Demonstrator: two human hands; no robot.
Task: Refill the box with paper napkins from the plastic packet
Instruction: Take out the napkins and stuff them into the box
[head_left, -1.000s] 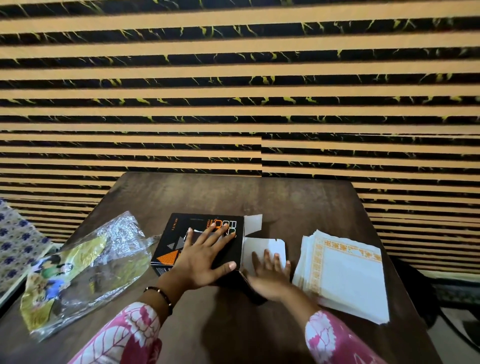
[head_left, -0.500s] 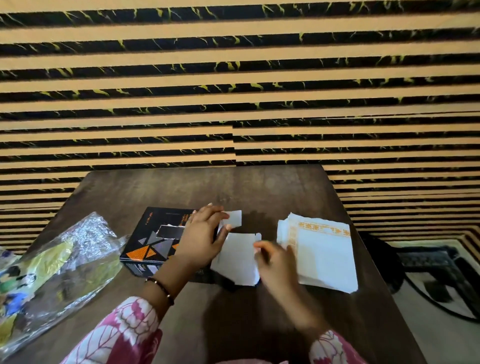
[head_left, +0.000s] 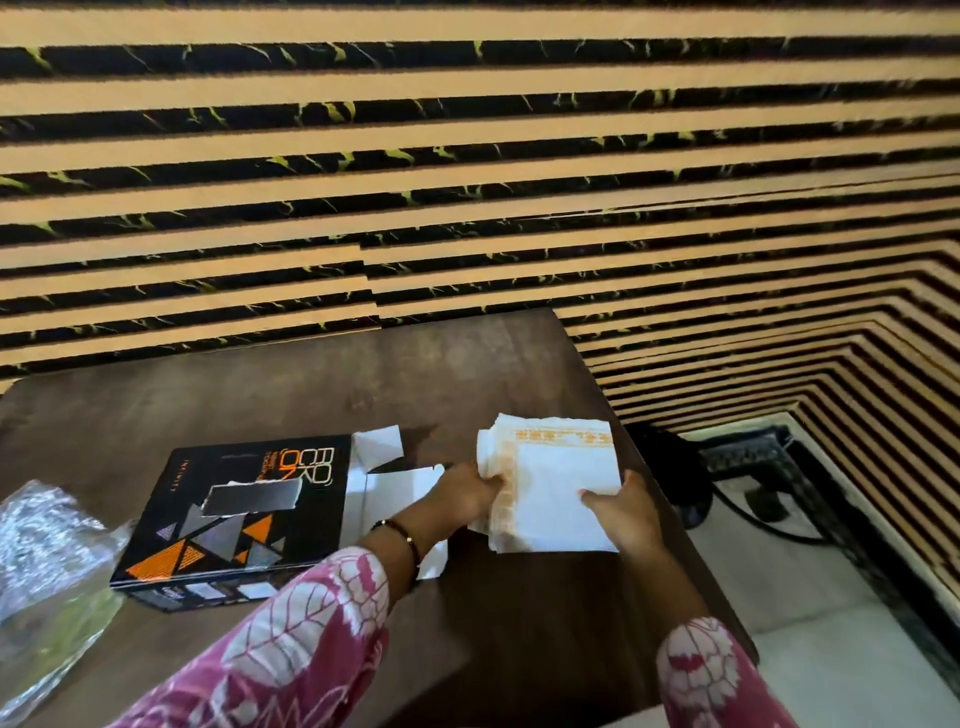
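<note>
A black box with orange and grey triangles lies flat on the dark table, its white end flaps folded open on the right side. To its right sits a stack of white paper napkins with an orange border. My left hand grips the stack's left edge and my right hand grips its near right corner. The crumpled clear plastic packet lies at the far left, partly cut off by the frame.
The brown table ends just right of the napkins, with floor and a dark metal frame below. A wall of tan and black stripes stands right behind the table.
Both hands left the box's open flaps and moved right onto the napkin stack, which they now grip from either side. The view has swung to the right.
</note>
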